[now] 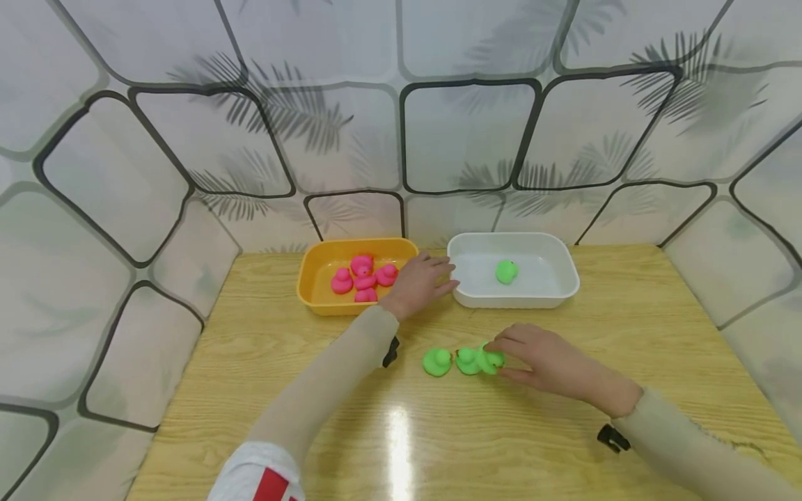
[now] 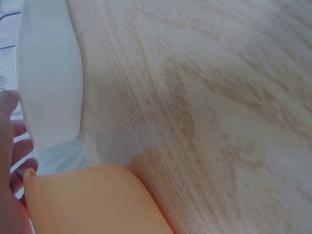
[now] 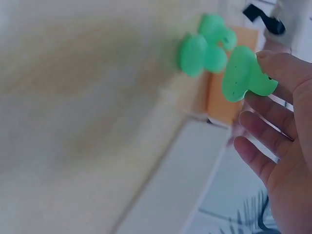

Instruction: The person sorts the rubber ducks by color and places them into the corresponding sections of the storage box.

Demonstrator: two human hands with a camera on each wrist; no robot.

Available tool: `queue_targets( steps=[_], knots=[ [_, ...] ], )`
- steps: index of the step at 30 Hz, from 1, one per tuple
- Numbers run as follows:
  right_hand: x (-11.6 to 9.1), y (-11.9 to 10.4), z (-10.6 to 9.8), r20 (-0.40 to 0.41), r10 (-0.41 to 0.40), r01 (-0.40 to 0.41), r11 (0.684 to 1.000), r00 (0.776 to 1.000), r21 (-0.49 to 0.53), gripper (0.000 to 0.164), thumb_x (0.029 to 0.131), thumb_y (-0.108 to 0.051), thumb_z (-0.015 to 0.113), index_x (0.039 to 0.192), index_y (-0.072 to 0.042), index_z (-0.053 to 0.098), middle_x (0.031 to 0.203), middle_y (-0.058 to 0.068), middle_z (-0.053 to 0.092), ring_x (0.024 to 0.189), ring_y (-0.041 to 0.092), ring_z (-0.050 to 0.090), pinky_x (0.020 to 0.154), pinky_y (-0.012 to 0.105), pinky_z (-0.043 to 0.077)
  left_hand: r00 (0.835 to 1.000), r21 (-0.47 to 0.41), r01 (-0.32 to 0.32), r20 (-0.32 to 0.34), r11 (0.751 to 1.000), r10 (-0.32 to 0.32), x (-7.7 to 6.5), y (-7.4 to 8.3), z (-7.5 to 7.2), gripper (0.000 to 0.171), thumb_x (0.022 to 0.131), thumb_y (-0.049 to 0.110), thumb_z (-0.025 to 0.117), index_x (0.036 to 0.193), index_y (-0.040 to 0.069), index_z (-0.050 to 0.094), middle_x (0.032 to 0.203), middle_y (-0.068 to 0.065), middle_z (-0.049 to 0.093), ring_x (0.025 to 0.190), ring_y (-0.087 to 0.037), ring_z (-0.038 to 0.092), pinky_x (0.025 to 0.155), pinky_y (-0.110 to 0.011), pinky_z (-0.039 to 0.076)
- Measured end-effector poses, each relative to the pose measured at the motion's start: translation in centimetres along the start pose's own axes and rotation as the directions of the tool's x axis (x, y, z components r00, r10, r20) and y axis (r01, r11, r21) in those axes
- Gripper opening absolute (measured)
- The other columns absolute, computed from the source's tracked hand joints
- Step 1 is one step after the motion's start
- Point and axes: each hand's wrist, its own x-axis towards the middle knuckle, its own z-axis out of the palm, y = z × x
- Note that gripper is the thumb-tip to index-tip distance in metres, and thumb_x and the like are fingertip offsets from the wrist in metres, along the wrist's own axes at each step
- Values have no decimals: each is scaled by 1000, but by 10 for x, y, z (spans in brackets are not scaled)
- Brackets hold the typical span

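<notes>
Between thumb and fingertips, my right hand (image 1: 545,363) pinches a green toy duck (image 3: 239,74), lifted off the table in the right wrist view. Two more green ducks, one in the middle (image 1: 466,362) and one to the left (image 1: 436,362), sit on the wood beside it. My left hand (image 1: 420,282) reaches over the right end of an orange tub (image 1: 303,278), its extended fingers at the left rim of a white tub (image 1: 514,303). A single green duck (image 1: 506,271) lies in the white tub. Several pink ducks (image 1: 342,280) sit in the orange one, partly hidden by the left hand.
Both tubs stand at the back edge of the wooden table (image 1: 476,445), close to a stone-patterned backdrop (image 1: 470,136). Similar panels rise along the left and right sides. A dark strap piece (image 1: 613,438) shows at the right wrist.
</notes>
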Motion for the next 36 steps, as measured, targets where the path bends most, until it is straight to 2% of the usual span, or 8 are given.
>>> queue_targets(
  steps=[10, 19, 27, 36],
  knots=[
    [30, 37, -37, -66, -18, 13, 998, 998, -66, 44, 77, -11, 91, 116, -5, 72, 106, 2, 73, 97, 21, 67, 83, 43, 56, 1000, 8, 24, 4, 1000, -24, -1, 2, -1, 47, 106, 46, 58, 138, 13, 68, 146, -6, 62, 120, -25, 56, 102, -34, 48],
    [53, 62, -52, 22, 100, -97, 991, 995, -94, 35, 84, -13, 87, 114, -4, 73, 101, 5, 72, 93, 25, 67, 84, 47, 56, 1000, 2, 9, -14, 1000, -9, -3, 1, 0, 46, 105, 45, 60, 138, 13, 69, 145, -6, 64, 118, -25, 57, 100, -34, 48],
    [70, 90, -53, 70, 156, -146, 981, 985, -124, 33, 88, -14, 84, 116, -1, 72, 103, 11, 72, 95, 30, 68, 86, 49, 55, 1000, 4, 19, -1, 1000, -19, -2, -1, -1, 47, 105, 46, 60, 138, 14, 68, 146, -5, 63, 119, -24, 56, 101, -34, 48],
    [84, 104, -58, 139, 271, -250, 957, 952, -150, 31, 93, -17, 79, 120, -3, 72, 105, 9, 72, 94, 30, 66, 80, 49, 55, 999, -9, 30, 14, 1000, -30, -2, 2, -3, 47, 105, 47, 59, 139, 15, 68, 147, -5, 62, 118, -24, 54, 99, -33, 48]
  ],
)
